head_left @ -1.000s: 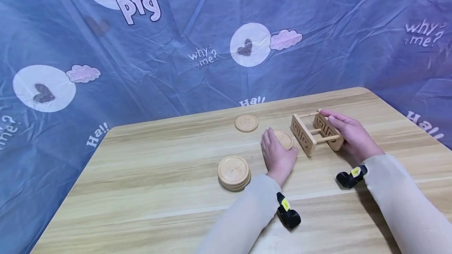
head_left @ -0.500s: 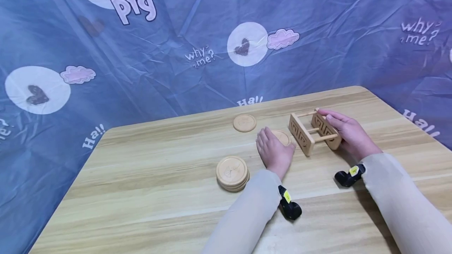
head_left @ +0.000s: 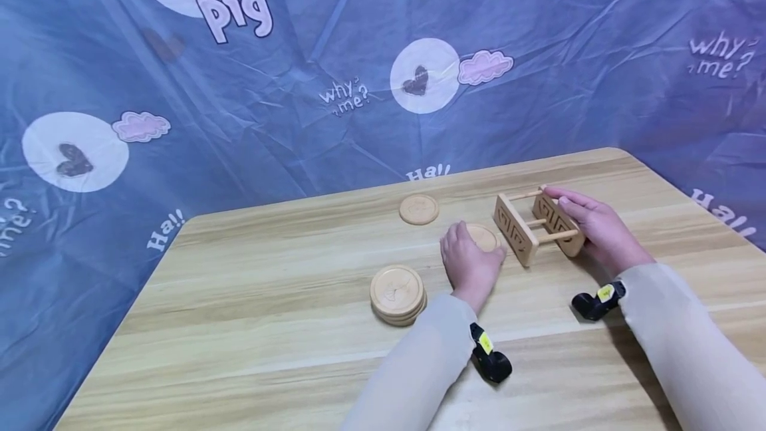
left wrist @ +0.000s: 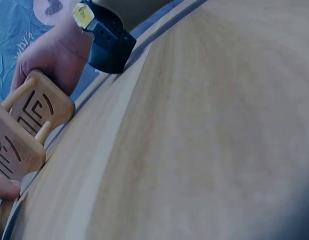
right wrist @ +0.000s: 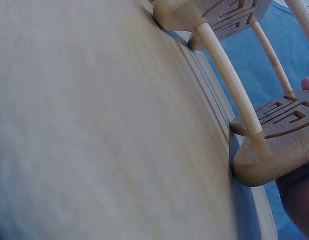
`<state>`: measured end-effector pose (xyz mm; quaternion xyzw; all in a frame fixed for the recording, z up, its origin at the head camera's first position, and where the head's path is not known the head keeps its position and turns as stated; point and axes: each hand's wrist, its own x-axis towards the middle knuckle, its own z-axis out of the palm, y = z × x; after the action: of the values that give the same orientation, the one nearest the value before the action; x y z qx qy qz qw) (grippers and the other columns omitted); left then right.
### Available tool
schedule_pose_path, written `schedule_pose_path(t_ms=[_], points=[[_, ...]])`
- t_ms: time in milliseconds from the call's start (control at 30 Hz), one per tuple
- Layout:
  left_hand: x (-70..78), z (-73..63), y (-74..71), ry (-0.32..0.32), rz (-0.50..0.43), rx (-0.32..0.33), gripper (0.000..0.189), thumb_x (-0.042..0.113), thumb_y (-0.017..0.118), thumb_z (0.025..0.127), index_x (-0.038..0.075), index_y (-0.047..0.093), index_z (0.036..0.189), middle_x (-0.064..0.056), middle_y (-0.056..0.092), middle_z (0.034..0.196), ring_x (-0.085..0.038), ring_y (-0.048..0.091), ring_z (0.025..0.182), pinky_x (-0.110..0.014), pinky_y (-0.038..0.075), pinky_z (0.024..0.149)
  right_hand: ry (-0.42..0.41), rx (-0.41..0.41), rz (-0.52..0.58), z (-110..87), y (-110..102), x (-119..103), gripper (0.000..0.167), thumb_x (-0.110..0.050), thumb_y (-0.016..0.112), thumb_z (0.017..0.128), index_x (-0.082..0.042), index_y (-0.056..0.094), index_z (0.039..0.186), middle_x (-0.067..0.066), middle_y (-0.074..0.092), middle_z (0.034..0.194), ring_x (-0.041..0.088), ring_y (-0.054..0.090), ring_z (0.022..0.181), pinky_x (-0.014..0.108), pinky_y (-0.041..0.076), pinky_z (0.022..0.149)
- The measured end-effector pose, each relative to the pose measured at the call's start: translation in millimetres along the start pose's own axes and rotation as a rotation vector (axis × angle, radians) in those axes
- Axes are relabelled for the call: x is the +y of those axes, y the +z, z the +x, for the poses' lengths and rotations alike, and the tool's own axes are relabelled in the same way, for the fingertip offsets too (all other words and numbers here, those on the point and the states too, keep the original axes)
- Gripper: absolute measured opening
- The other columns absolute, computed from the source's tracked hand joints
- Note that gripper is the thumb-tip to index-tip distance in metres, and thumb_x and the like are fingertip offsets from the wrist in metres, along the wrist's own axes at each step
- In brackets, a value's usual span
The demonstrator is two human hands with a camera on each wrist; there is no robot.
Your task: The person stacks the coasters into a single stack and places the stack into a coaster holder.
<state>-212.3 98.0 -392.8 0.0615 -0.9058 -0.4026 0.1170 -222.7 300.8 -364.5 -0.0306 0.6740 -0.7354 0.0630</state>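
Note:
My left hand [head_left: 471, 265] has its fingers and thumb around the edge of a round wooden coaster [head_left: 482, 237] low over the table. In the left wrist view, only a fingertip [left wrist: 5, 189] of that hand shows, by the coaster's edge [left wrist: 2, 216]. Just right of it stands a wooden coaster rack [head_left: 516, 230], two panels with cut-out patterns joined by round rods. My right hand [head_left: 600, 228] grips the rack's right panel from outside, thumb on its upper edge. The right wrist view shows the rack [right wrist: 279, 160] up close, with most of the hand hidden behind it.
A stack of several wooden coasters [head_left: 397, 290] lies left of my left forearm. One single coaster [head_left: 419, 209] lies flat farther back on the wooden table [head_left: 251, 311]. A blue printed cloth [head_left: 287, 85] hangs behind the table's far edge.
The left hand's fingers have drawn in slightly around the coaster since half a second ago. The right hand and the rack stay in place; the head view shifts a little.

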Motion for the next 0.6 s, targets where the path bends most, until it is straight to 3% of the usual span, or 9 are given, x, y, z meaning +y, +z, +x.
schedule_pose_path(t_ms=[367, 600], points=[[0.5, -0.8, -6.4, -0.094, -0.169, 0.04, 0.09, 0.036, 0.085, 0.057, 0.008, 0.047, 0.133, -0.008, 0.048, 0.133, -0.028, 0.042, 0.123, -0.039, 0.034, 0.105, -0.005, -0.015, 0.044, 1.5, -0.5, 1.5, 0.035, -0.03, 0.049, 0.095, -0.027, 0.051, 0.131, -0.017, 0.063, 0.103, 0.006, 0.063, 0.088, 0.024, 0.054, 0.069], [5.5, -2.7, -9.2, -0.164, -0.221, 0.046, 0.091, 0.036, 0.085, 0.054, 0.011, 0.047, 0.133, -0.007, 0.046, 0.13, -0.027, 0.041, 0.121, -0.039, 0.036, 0.103, -0.008, -0.023, 0.065, 1.1, -1.3, 2.2, 0.029, -0.029, 0.049, 0.096, -0.029, 0.056, 0.124, -0.016, 0.064, 0.102, 0.006, 0.063, 0.087, 0.024, 0.054, 0.069]])
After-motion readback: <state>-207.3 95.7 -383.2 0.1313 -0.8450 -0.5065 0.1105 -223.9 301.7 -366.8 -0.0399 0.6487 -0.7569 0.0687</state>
